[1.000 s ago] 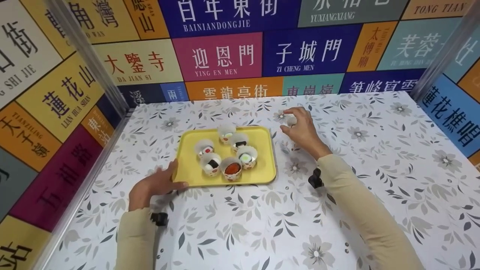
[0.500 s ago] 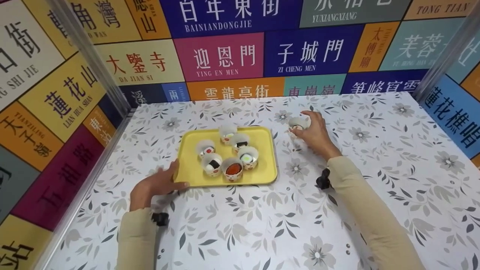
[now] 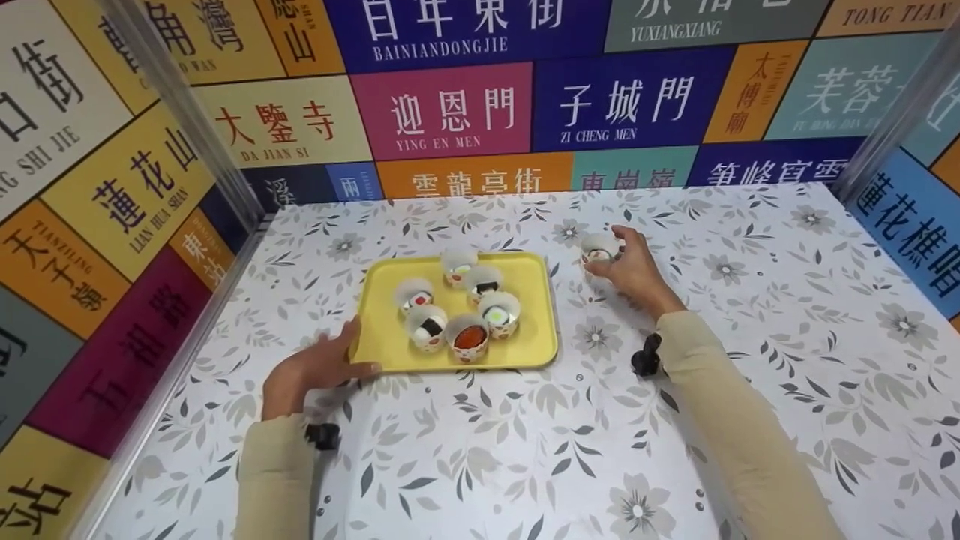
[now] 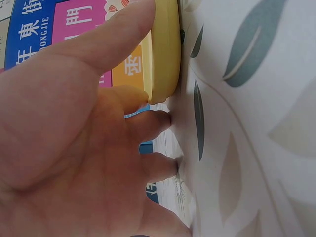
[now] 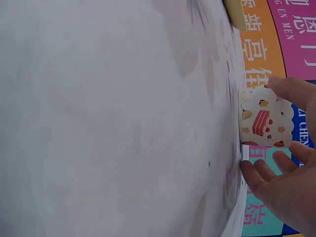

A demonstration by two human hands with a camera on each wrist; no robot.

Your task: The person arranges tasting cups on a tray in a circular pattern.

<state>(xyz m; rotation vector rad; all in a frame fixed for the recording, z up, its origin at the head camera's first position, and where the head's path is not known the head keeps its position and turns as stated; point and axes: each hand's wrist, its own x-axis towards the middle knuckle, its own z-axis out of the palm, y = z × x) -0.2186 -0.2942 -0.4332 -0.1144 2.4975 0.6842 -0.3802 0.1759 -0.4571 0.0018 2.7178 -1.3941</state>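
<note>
The yellow tray carries several paper baking cups, each with a sushi-like piece inside, such as the cup with an orange-red topping near its front. At the tray's left front corner, my left hand grips the edge, thumb along the front and fingers at the side; the left wrist view has the thumb against the rim. Right of the tray, my right hand holds a separate paper baking cup between thumb and fingers. This cup is upright at the tabletop, printed with cake slices, and its far side is hidden.
A white table with a grey leaf and flower print lies under everything. Walls of coloured street-name panels stand close behind it and at both sides, with clear corner posts.
My right hand has moved slightly right and lower around its cup, which shows more plainly now. The left hand and the tray have held still, and the view has shifted a little.
</note>
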